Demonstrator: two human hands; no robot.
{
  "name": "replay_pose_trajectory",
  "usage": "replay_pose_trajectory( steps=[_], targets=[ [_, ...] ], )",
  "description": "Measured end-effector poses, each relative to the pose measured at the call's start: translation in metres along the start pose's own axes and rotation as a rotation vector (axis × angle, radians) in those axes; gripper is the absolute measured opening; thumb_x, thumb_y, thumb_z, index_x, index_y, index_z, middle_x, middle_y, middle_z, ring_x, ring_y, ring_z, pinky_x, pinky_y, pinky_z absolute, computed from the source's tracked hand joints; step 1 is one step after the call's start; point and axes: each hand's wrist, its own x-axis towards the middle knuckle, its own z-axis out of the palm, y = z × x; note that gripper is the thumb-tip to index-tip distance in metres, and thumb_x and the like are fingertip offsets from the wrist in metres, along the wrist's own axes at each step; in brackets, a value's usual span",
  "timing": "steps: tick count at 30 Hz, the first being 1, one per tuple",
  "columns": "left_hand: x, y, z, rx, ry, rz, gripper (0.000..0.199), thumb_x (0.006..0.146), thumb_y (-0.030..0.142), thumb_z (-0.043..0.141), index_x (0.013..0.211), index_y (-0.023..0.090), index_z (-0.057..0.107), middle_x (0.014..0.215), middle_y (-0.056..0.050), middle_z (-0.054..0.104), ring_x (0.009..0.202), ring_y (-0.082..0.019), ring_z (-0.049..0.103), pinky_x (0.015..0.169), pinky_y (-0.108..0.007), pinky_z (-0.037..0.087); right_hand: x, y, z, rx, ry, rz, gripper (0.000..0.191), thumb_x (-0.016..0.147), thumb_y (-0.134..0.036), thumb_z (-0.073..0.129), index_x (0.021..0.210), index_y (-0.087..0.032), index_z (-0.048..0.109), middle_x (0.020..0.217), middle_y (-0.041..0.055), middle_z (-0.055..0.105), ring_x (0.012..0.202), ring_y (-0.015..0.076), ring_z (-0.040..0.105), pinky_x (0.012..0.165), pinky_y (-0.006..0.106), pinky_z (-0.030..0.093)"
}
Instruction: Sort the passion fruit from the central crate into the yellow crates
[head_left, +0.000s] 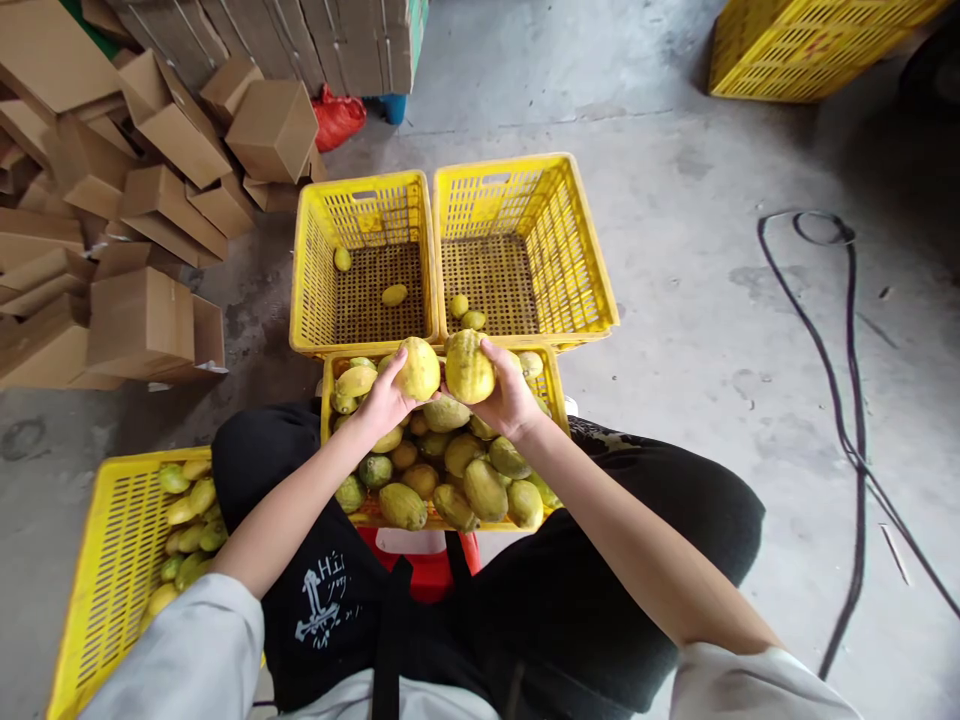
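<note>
Clasping a round yellow fruit (419,371) in the left grip (385,405) and a dark-streaked yellow fruit (470,368) in the right grip (514,402), both closed firmly, just beside each other above the far side of a heaped yellow crate (556,385). Facing, just beyond the heaped yellow crate, a left-hand crate (314,270) and a right-hand crate (566,260), each with two fruits inside. Flanked left of the heaped yellow crate by another fruit-holding crate (96,560) and cardboard boxes (140,322); well apart to its right, by a looped black cable (856,380) on the concrete floor (675,300).
</note>
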Motion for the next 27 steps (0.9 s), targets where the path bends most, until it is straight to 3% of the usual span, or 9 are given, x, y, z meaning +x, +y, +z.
replay_pose_trajectory(
  steps=[6,12,21,27],
  targets=[
    [-0.0027,0.004,0.0036,-0.064,0.01,0.003,0.038,0.089,0.043,0.04,0.102,0.014,0.061,0.098,-0.012,0.069,0.097,-0.026,0.065,0.079,-0.043,0.056,-0.0013,-0.0048,-0.003,-0.025,-0.04,-0.001,0.029,0.075,-0.047,0.052,0.09,-0.024,0.061,0.081,0.0036,0.07,0.096,0.0268,0.065,0.082,0.044,0.054],
    [-0.0044,0.0059,0.004,-0.121,0.027,0.036,0.03,0.088,0.03,0.037,0.101,0.016,0.059,0.099,-0.009,0.069,0.104,-0.026,0.062,0.087,-0.049,0.052,-0.0015,-0.009,-0.0053,-0.034,-0.024,0.002,0.026,0.07,-0.04,0.049,0.087,-0.023,0.061,0.075,0.0051,0.07,0.093,0.0291,0.065,0.08,0.044,0.053],
    [-0.0007,0.0026,0.002,-0.032,0.019,0.073,0.02,0.085,0.031,0.053,0.098,0.017,0.06,0.095,-0.005,0.067,0.093,-0.021,0.064,0.083,-0.038,0.054,0.0007,-0.0072,-0.0058,-0.01,-0.054,0.021,0.025,0.069,-0.036,0.058,0.09,-0.024,0.059,0.076,0.0034,0.068,0.085,0.0264,0.067,0.074,0.042,0.057],
    [0.0018,-0.0016,-0.0039,0.052,-0.006,0.081,0.021,0.081,0.03,0.059,0.097,0.018,0.059,0.096,-0.007,0.066,0.098,-0.023,0.063,0.078,-0.036,0.056,-0.0005,-0.004,-0.0029,-0.082,-0.031,-0.01,0.024,0.069,-0.036,0.062,0.091,-0.025,0.059,0.078,0.0017,0.068,0.088,0.0241,0.066,0.072,0.037,0.058]
  ],
)
